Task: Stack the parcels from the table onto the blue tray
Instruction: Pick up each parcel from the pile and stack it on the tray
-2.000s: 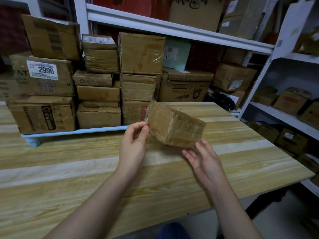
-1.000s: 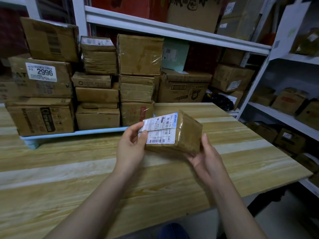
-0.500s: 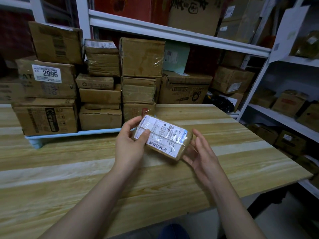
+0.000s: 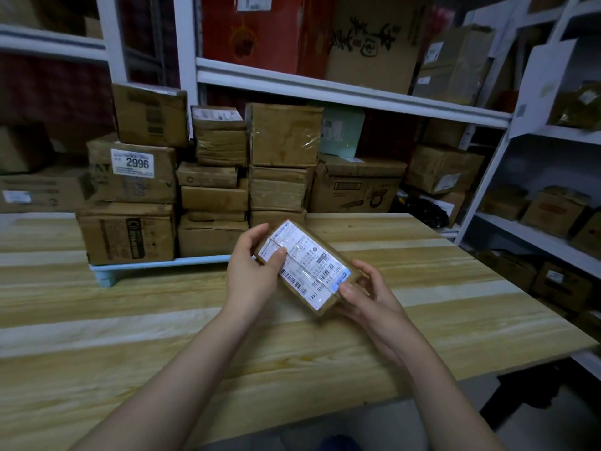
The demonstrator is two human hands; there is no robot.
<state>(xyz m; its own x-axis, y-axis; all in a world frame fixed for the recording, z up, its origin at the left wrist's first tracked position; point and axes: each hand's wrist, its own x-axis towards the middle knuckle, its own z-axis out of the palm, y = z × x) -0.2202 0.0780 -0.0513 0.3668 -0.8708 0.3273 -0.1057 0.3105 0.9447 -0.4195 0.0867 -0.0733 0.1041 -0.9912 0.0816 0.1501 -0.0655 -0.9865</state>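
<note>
- The blue tray [image 4: 156, 262] is sitting on the far left part of the wooden table [image 4: 162, 336]. Stacked cartons [image 4: 126, 236] are filling it in several columns of uneven height. The carton labelled 2996 [image 4: 131, 177] is lying in the second tier of the left column.
- The left hand [image 4: 257, 271] is gripping the far end of the small parcel [image 4: 309, 266]. Its fingers are curling round the far edge and its thumb is pressing on the upper face.
- The small parcel is being held between both hands, apparently clear of the table. It is in front of the tray and just to its right, and is not yet on the stack. It is tilting, with its white shipping label [image 4: 294, 245] facing upward.
- Handling, as a judgement:
  - The parcel is brown card wrapped all over in glossy tape, so it is probably light and fairly stiff.
  - The taped faces are likely slick.
  - Taking hold across the two short ends, or along the long side edges, looks safer than pinching the label face.
- The right hand [image 4: 370, 297] is cupping the near end from below, with its thumb pinching the label's near corner.
- The shelving rack [image 4: 483, 190] is standing to the right of the table, carrying further cartons.
</note>
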